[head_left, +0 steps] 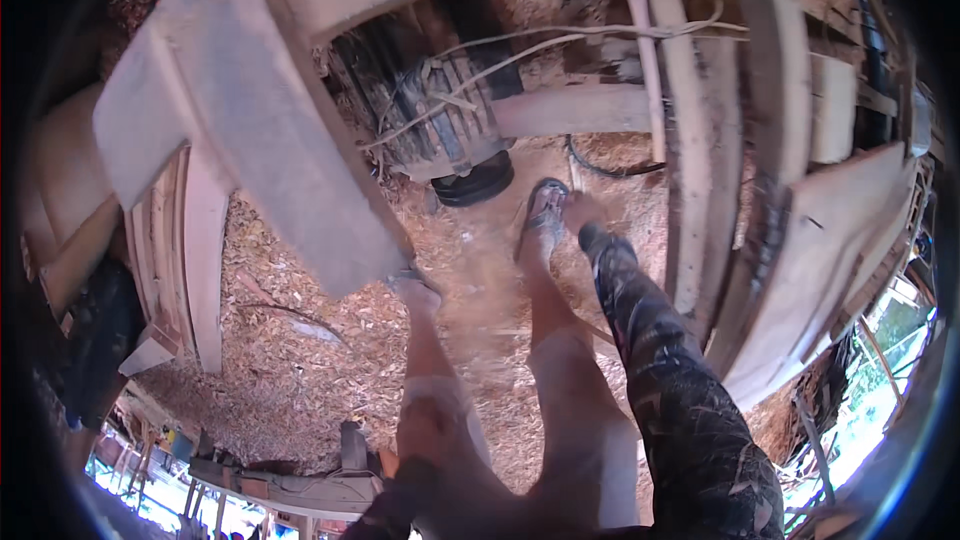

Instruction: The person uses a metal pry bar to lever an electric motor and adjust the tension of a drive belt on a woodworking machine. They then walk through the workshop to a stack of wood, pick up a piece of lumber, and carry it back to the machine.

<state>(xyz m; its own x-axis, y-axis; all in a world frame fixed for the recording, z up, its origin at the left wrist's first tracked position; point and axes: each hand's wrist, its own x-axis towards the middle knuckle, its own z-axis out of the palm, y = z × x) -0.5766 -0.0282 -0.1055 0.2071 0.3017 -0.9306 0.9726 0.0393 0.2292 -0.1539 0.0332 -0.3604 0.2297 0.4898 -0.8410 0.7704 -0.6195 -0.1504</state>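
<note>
My right hand reaches forward in a dark patterned sleeve, beside my right sandalled foot. Motion blurs its fingers, and I cannot make out whether anything is in them. Just ahead and to the left of it sits a ribbed, motor-like machine with a dark round part at its near end. Of my left arm only a dark sleeve shows at the lower edge; the left hand is out of sight. A wide, pale wooden board slants down toward my left foot.
Wood shavings cover the ground. Several upright planks and a broad board line the right side. A pale cord crosses above the machine, and a dark cable curves near my right foot. More boards stand at left.
</note>
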